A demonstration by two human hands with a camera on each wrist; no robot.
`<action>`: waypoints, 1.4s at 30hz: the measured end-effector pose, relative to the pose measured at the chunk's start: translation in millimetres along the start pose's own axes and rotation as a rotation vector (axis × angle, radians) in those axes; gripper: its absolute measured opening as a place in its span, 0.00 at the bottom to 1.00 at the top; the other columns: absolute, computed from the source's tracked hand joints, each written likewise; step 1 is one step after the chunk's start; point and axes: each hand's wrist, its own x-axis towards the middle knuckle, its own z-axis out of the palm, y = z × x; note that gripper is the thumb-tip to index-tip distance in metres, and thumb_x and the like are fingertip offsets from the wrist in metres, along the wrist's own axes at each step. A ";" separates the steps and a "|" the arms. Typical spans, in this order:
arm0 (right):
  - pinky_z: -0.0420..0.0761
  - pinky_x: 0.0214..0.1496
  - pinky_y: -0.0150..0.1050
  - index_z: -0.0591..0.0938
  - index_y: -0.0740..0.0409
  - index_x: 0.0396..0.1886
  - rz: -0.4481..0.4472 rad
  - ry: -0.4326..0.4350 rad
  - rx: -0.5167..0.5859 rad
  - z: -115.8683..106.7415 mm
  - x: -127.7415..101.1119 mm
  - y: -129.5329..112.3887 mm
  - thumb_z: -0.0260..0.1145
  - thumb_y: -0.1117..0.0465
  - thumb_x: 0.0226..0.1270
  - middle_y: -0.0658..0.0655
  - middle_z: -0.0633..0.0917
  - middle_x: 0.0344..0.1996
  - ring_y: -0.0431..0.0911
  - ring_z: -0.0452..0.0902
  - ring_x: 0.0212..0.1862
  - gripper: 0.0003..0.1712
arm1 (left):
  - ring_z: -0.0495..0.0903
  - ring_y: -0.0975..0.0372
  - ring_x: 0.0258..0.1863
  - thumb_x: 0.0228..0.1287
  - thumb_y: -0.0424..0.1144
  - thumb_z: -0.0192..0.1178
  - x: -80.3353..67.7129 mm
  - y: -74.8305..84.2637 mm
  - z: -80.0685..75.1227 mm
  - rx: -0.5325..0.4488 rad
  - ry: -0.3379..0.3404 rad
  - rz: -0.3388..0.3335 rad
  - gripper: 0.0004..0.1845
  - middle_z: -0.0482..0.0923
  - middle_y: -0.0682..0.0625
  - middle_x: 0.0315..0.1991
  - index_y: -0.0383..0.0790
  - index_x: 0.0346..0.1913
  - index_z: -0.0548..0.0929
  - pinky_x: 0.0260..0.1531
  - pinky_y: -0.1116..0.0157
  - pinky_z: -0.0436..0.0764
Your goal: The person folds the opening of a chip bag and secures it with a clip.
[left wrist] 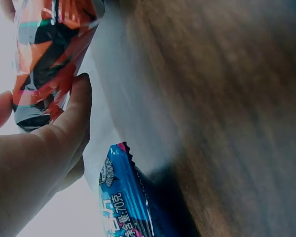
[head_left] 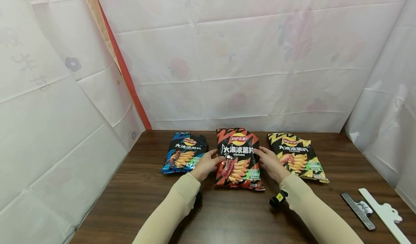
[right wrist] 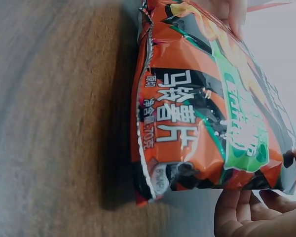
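A red-and-black Lay's chip bag is at the middle of the table, front up, its top right corner slanted. My left hand grips its left edge, and my right hand grips the right edge. In the left wrist view, thumb and fingers lie on opposite faces of the bag. The right wrist view shows the bag's bottom seam close over the wood, with the right hand at its side and fingers under it. To the left lies a blue chip bag; to the right, a yellow-and-black one.
On the right of the brown wooden table lie a dark grey bar-shaped clip and a longer white one. White patterned sheeting hangs behind the table and along both sides. A red strip runs down the left corner.
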 end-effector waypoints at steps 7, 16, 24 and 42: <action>0.59 0.73 0.60 0.49 0.61 0.79 -0.019 -0.011 -0.018 1.3 -8.0 4.6 0.52 0.48 0.77 0.68 0.53 0.76 0.65 0.51 0.75 0.41 | 0.80 0.54 0.55 0.71 0.41 0.58 -4.4 -4.1 -1.4 -0.006 -0.044 0.019 0.34 0.74 0.38 0.61 0.32 0.73 0.60 0.53 0.55 0.81; 0.61 0.72 0.59 0.51 0.62 0.78 -0.043 -0.014 -0.033 2.0 -14.5 4.9 0.54 0.47 0.77 0.68 0.55 0.76 0.62 0.53 0.75 0.42 | 0.78 0.52 0.58 0.71 0.43 0.59 -12.5 -4.1 -1.7 0.008 -0.054 0.022 0.33 0.73 0.39 0.62 0.34 0.72 0.62 0.55 0.51 0.79; 0.63 0.72 0.57 0.53 0.61 0.78 -0.088 -0.013 -0.068 2.0 -23.8 3.4 0.54 0.46 0.76 0.68 0.58 0.74 0.61 0.57 0.74 0.41 | 0.77 0.51 0.58 0.69 0.45 0.61 -18.5 -4.7 -1.8 0.048 -0.035 0.055 0.35 0.69 0.38 0.66 0.34 0.72 0.62 0.56 0.51 0.78; 0.67 0.70 0.56 0.60 0.64 0.74 -0.175 -0.010 -0.112 2.4 -40.8 2.8 0.55 0.48 0.77 0.69 0.67 0.70 0.60 0.64 0.71 0.36 | 0.66 0.46 0.70 0.69 0.45 0.61 -34.7 -4.2 -6.3 0.030 -0.084 0.150 0.36 0.64 0.37 0.71 0.36 0.74 0.60 0.64 0.47 0.71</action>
